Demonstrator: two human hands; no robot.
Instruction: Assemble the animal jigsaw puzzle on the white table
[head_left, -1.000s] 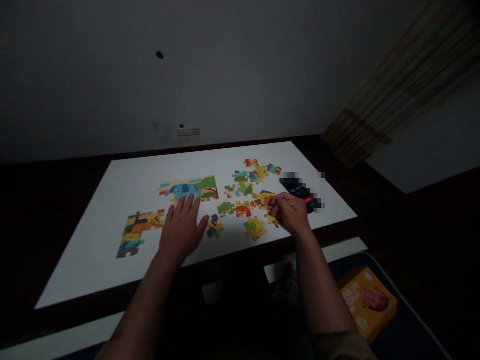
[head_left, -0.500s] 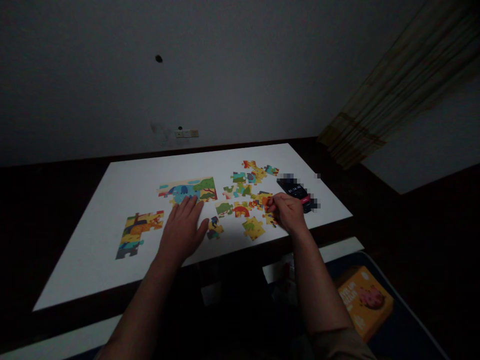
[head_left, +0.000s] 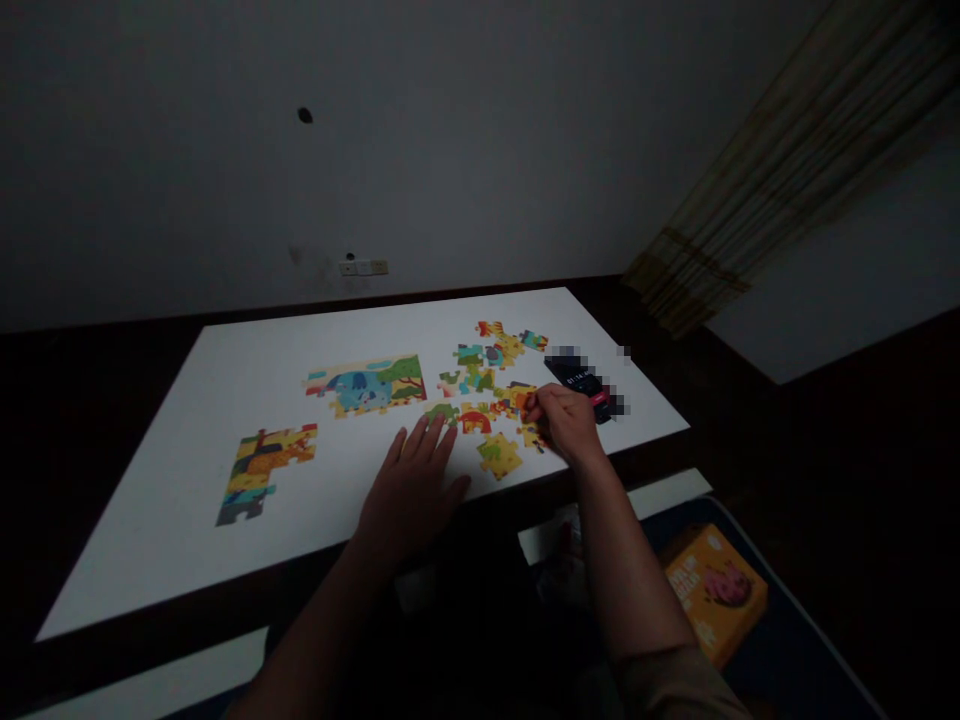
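Phone digits (head_left: 579, 380) beside right hand (head_left: 566, 425)

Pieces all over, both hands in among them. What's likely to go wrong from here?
The left hand has its fingertips at a green puzzle piece, so a slide might nudge it out of place. The right hand sits in a tight cluster of loose pieces beside a black phone, and could knock either. The dim light may also make yellow pieces hard to tell apart.
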